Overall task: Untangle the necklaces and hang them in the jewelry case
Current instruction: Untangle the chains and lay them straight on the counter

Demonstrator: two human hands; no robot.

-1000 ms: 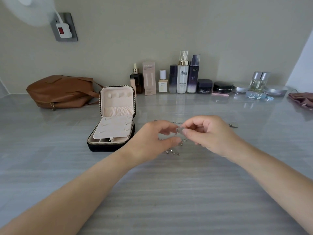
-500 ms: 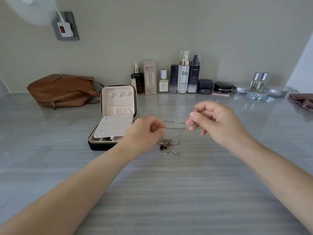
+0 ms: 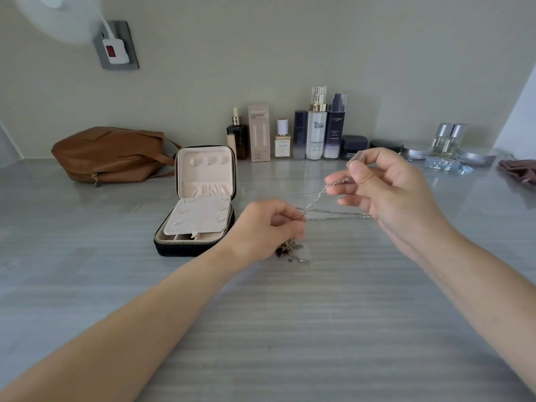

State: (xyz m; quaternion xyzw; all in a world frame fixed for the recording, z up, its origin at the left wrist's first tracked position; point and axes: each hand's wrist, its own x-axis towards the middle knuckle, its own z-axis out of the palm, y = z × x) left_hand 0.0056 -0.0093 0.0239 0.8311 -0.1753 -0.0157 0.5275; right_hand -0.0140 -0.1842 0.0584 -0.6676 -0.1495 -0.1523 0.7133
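Note:
A bunch of thin silver necklaces [image 3: 327,211] stretches between my two hands above the grey tabletop. My left hand [image 3: 265,227] pinches the chains at their tangled end, and a knot of chains and small dark pendants [image 3: 291,250] hangs under it onto the table. My right hand [image 3: 385,192] is raised to the right and pinches one chain between thumb and forefinger. The black jewelry case [image 3: 194,245] stands open to the left of my left hand, with a cream lining, an upright lid and a flap with small hooks.
A brown leather bag [image 3: 110,153] lies at the back left. A row of cosmetic bottles and boxes [image 3: 304,132], jars and round tins [image 3: 475,156] lines the wall. A dusky pink pouch [image 3: 519,169] sits at the far right edge.
My hands have moved apart: the right hand rose up and to the right, drawing one chain out taut. The left hand stayed low, holding the tangle.

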